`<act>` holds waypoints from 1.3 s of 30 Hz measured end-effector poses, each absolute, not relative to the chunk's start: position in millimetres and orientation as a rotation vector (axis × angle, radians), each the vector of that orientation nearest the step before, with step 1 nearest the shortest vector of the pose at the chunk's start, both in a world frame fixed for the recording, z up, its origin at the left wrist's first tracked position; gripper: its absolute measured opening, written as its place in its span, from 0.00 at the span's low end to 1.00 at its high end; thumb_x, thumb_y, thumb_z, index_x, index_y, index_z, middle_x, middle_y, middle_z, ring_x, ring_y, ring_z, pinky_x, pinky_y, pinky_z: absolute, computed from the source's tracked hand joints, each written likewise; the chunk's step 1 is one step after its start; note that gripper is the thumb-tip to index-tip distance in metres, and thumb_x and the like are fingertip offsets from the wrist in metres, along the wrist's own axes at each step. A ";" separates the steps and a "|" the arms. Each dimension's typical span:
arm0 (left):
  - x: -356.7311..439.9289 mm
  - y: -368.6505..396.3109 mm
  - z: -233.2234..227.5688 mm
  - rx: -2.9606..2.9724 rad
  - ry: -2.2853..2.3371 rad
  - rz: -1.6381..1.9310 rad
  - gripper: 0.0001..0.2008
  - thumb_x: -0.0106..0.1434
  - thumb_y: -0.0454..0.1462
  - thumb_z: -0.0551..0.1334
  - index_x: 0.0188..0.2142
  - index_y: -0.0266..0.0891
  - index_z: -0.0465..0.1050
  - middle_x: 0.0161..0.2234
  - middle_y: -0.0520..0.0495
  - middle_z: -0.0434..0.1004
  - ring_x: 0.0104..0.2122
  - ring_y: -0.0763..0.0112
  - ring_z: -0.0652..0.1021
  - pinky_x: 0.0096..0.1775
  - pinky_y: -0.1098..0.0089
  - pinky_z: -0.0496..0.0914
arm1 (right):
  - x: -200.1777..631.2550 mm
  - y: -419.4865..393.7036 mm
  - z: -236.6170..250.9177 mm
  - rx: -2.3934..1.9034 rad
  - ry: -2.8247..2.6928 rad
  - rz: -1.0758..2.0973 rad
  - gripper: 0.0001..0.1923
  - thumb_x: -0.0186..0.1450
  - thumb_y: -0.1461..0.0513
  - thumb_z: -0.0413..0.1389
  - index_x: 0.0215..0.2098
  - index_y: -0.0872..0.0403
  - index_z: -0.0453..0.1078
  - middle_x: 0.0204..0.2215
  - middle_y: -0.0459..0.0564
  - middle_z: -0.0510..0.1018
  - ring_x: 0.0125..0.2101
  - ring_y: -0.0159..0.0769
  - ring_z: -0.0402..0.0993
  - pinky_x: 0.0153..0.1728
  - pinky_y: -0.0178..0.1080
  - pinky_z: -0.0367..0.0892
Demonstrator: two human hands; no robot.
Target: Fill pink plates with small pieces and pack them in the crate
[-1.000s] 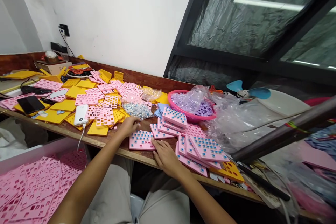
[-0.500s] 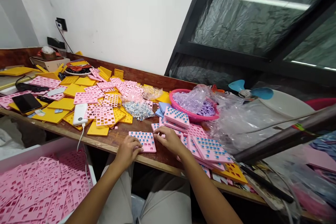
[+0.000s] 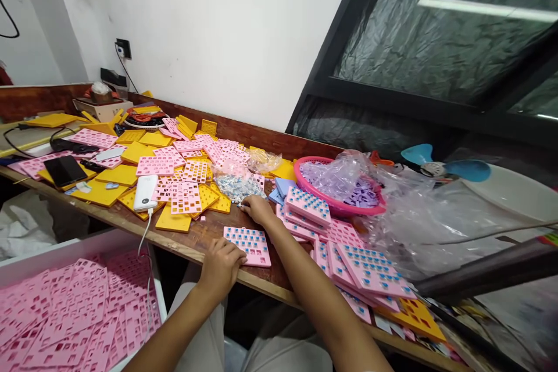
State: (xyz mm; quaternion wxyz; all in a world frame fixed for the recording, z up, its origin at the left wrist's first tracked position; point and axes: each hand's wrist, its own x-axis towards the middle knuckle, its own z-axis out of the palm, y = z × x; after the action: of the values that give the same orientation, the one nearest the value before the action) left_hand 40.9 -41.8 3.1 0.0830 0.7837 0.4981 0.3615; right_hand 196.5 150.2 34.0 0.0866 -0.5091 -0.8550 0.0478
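A pink board (image 3: 260, 254) with rows of blue-and-white keyboard switches lies near the table's front edge; some of its square holes at the front right are unfilled. My left hand (image 3: 222, 261) grips the board's left front corner, fingers curled over the edge. Farther back, my right hand (image 3: 257, 210) is at the near edge of a heap of small blue-and-white switches (image 3: 239, 188) lying by a clear bag. Its fingers are drawn together, and what is between them is too small to make out.
On the right stand stacked pink boards with blue switches (image 3: 370, 267) and a pink basket (image 3: 300, 181) of purple pieces. Yellow boards (image 3: 117, 175), a white power bank (image 3: 145, 193) and a phone (image 3: 65, 171) lie left. Below, a white bin (image 3: 159, 290) holds pink sheets.
My right hand has moved from the board's right side back to the switch heap. My left hand stays at the board's left corner. The whole view has shifted slightly.
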 end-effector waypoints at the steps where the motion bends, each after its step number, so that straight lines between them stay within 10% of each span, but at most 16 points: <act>1: 41.8 -41.9 2.8 2.352 1.490 1.077 0.08 0.69 0.35 0.60 0.36 0.43 0.79 0.35 0.47 0.81 0.39 0.63 0.73 0.43 0.60 0.65 | 196.2 150.6 32.6 -1.507 -2.546 0.146 0.06 0.66 0.63 0.60 0.40 0.55 0.79 0.41 0.55 0.82 0.44 0.40 0.76 0.45 0.36 0.65; 11: 43.6 -37.8 -4.0 2.357 1.486 1.021 0.08 0.71 0.37 0.58 0.37 0.42 0.77 0.37 0.46 0.80 0.40 0.63 0.75 0.43 0.62 0.66 | 239.0 74.2 42.1 -1.123 -2.262 0.572 0.12 0.66 0.62 0.60 0.47 0.54 0.77 0.42 0.52 0.81 0.40 0.38 0.77 0.43 0.39 0.69; 25: 35.8 -29.9 -6.8 2.304 1.333 1.062 0.09 0.70 0.40 0.60 0.39 0.42 0.79 0.37 0.45 0.80 0.40 0.64 0.77 0.44 0.64 0.70 | 246.3 7.4 7.0 -1.212 -2.392 0.096 0.09 0.71 0.58 0.57 0.36 0.55 0.74 0.34 0.51 0.76 0.36 0.38 0.72 0.41 0.38 0.66; 39: 43.3 -21.6 3.4 2.244 1.419 1.022 0.06 0.66 0.35 0.64 0.32 0.40 0.78 0.34 0.47 0.80 0.38 0.63 0.75 0.42 0.64 0.68 | 254.0 13.0 24.5 -1.094 -2.434 0.360 0.06 0.70 0.63 0.57 0.38 0.54 0.76 0.35 0.50 0.78 0.37 0.36 0.74 0.40 0.36 0.65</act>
State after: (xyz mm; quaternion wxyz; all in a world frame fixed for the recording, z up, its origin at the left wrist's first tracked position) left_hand 43.3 -21.6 3.4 0.1474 0.7801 0.4934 0.3554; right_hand 254.0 13.0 24.5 0.2226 -0.3962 -0.8812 0.1304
